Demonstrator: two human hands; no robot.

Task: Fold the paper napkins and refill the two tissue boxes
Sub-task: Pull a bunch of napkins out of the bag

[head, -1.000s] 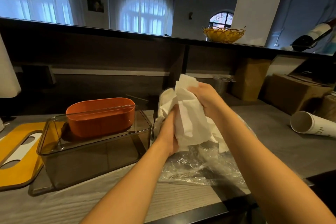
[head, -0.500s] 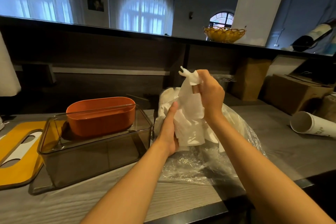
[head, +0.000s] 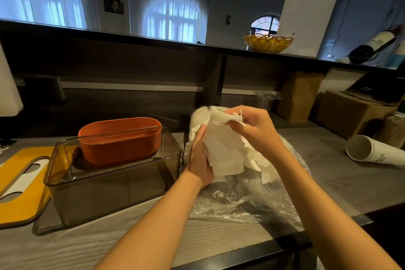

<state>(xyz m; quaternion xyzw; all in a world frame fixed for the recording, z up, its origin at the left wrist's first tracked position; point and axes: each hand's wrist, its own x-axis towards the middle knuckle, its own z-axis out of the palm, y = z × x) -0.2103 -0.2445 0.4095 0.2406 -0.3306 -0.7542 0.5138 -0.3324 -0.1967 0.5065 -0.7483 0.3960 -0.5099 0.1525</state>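
Crumpled white paper napkins (head: pixel 223 147): top corner pinched by right hand (head: pixel 256 129); left hand (head: pixel 198 155) curled against left edge, above clear plastic bag (head: pixel 252 199).

You are working in a dim room, lit mainly by cool daylight through the curtained windows (head: pixel 173 16) at the back, which blow out to near white. A glare spot sits on the white panel (head: pixel 306 15), and the plastic bag (head: pixel 245 199) throws small glints, while the shelf (head: pixel 131 68) beneath the ledge falls into deep shadow. Your wide lens bows the ledge and stretches your forearms at the bottom edge; the far corners look soft.
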